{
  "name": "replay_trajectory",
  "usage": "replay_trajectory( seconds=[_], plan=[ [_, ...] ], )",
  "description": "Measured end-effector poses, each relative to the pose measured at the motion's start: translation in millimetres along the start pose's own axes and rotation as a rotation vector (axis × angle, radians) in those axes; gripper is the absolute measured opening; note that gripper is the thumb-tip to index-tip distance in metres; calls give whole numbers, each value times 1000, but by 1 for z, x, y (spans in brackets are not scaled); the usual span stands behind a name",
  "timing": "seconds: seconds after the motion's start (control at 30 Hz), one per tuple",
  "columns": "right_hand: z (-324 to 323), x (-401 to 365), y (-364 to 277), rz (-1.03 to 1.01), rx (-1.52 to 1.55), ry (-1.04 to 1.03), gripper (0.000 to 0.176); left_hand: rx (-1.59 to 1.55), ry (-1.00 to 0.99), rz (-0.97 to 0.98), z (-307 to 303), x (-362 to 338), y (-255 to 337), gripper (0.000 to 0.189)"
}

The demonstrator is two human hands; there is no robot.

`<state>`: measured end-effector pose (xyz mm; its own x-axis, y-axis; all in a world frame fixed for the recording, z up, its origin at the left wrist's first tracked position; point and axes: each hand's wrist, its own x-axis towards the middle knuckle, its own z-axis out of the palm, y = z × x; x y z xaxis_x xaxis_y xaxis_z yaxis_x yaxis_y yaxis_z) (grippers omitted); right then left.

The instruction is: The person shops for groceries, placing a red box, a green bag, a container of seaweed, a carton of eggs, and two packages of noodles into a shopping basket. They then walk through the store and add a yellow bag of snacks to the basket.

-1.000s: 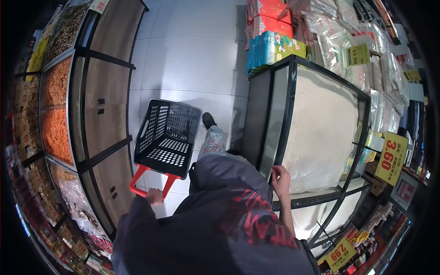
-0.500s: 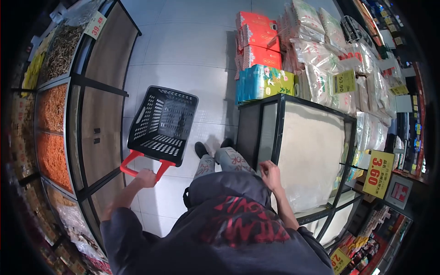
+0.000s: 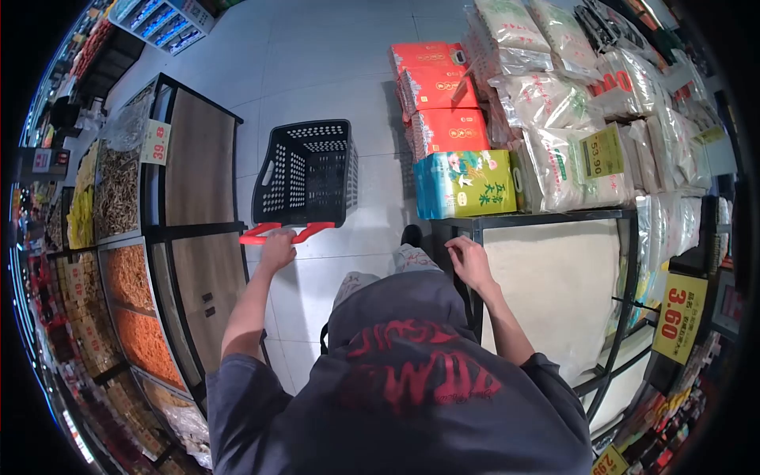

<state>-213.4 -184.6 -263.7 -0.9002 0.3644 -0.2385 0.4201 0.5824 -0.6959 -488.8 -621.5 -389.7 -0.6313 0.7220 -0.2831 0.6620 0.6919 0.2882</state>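
My left hand (image 3: 278,249) is closed around the red handle (image 3: 315,229) of a black plastic shopping basket (image 3: 307,176). The basket has perforated walls, stands out in front of me over the tiled floor, and shows nothing inside. My right hand (image 3: 470,261) hangs at my right side with loosely bent fingers, slightly apart, and nothing visible in them. It overlaps the near corner of a black-framed bin (image 3: 479,224) holding a pale, off-white bulk good (image 3: 550,293).
On the left stand wood-panelled bins (image 3: 199,162) with orange dried goods (image 3: 144,340). Right ahead are stacked red boxes (image 3: 450,131), a green-and-blue package (image 3: 467,184) and clear plastic bags (image 3: 546,103). Grey floor tiles (image 3: 332,79) run between them. A yellow price sign (image 3: 679,317) hangs at right.
The basket has swung straighter ahead of me, with my left hand still on its handle. My view has shifted forward along the aisle. My right hand stays beside the bin.
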Motion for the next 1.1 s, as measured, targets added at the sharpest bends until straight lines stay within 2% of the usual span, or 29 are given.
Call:
replay_trajectory(
  seconds=[0.03,0.1,0.2,0.27,0.37,0.5,0.57,0.7,0.77,0.93,1.0,1.1],
  plan=[
    [-8,11,5,0,-50,-21,10,2,76,60,-13,17,-2,28],
    [-20,29,16,25,-101,-43,11,24,-39,-7,-37,55,-3,34],
    [-24,42,46,126,-154,18,12,42,-13,65,-46,110,-25,32],
    [-26,48,43,206,-161,32,12,-15,-145,6,-55,147,-40,23],
    [-12,57,25,291,-175,79,11,73,-228,115,-68,199,-60,18],
    [37,79,-15,332,-135,201,11,80,-309,163,-82,255,-75,23],
    [75,84,-27,445,-94,219,12,78,-323,148,-97,275,-80,28],
    [140,75,-43,562,-152,163,15,58,-302,220,-113,315,-95,32],
    [167,62,-49,770,-15,133,17,46,-314,226,-119,338,-100,32],
    [238,16,-45,957,67,226,18,58,-276,260,-138,398,-111,33],
    [255,12,-44,1106,43,96,23,49,-190,300,-142,426,-117,33],
    [271,23,-27,1066,117,118,25,49,-249,253,-162,470,-118,34]
  ],
)
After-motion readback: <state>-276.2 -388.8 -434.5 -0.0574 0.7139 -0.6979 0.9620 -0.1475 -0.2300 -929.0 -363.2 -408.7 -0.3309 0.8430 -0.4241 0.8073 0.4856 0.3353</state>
